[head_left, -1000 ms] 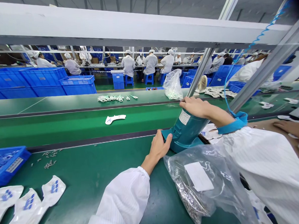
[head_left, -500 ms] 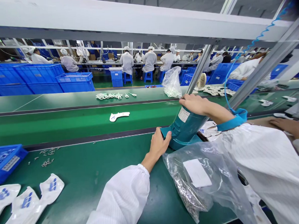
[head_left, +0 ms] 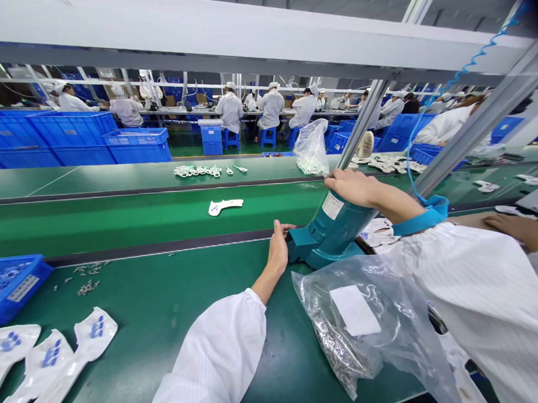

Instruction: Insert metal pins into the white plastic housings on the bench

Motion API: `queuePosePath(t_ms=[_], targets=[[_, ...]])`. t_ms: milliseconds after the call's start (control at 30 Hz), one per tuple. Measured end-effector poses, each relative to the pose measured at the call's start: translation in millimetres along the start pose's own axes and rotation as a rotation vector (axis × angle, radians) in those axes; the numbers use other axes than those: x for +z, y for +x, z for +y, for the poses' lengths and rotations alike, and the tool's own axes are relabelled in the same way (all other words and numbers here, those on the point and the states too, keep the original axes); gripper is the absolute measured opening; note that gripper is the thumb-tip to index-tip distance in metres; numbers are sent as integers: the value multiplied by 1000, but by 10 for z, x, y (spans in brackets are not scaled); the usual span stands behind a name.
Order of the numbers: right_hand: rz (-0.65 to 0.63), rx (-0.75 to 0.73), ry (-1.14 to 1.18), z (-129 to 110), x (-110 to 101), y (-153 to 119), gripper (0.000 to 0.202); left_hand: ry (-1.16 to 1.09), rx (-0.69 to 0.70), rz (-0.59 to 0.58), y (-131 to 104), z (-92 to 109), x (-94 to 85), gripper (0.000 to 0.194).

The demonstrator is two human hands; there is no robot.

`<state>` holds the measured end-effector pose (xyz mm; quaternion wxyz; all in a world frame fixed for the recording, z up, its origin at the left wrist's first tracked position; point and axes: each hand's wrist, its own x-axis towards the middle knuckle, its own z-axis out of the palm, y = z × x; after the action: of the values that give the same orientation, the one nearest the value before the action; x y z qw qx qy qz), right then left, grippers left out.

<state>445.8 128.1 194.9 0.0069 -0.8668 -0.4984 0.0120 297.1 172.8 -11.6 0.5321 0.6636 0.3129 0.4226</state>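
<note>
A teal plastic device [head_left: 337,225] with a white label stands tilted on the green bench at the middle right. My right hand [head_left: 353,188] is closed over its top end, fingers curled round the far edge. At the device's front end is my left hand [head_left: 278,249], its thumb raised and its fingers stretched along the far side, partly hidden. It seems to touch the front edge without wrapping round it. Just below the device lies a clear plastic bag [head_left: 365,317] of small metal parts, with a white paper slip on it.
White plastic shells [head_left: 95,334] with blue marks lie at the lower left, near loose small metal parts [head_left: 88,287] and a blue bin [head_left: 18,287]. One white part [head_left: 225,207] rests on the green conveyor [head_left: 116,218]. A metal post [head_left: 364,121] rises behind the device.
My left hand has loosened its grip on the device's front end; its thumb has come off and points up. My right hand stays in place. The white part on the conveyor has shifted slightly right.
</note>
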Motion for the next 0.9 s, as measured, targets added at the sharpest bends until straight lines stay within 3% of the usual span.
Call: queuePosePath(t_ms=[167,333,400,900], targets=[[3,7,-2,6,6,6,50,-40,22,-17,50,32,-36,70],[-1,-4,-9,12,11,9,52,-41,159,-57,-79,238,-49,30],[-2,-6,-15,13,13,11,52,-33,205,-74,-117,287,-41,24],[1,-15,-30,14,13,8,50,69,322,-64,-167,229,14,28]])
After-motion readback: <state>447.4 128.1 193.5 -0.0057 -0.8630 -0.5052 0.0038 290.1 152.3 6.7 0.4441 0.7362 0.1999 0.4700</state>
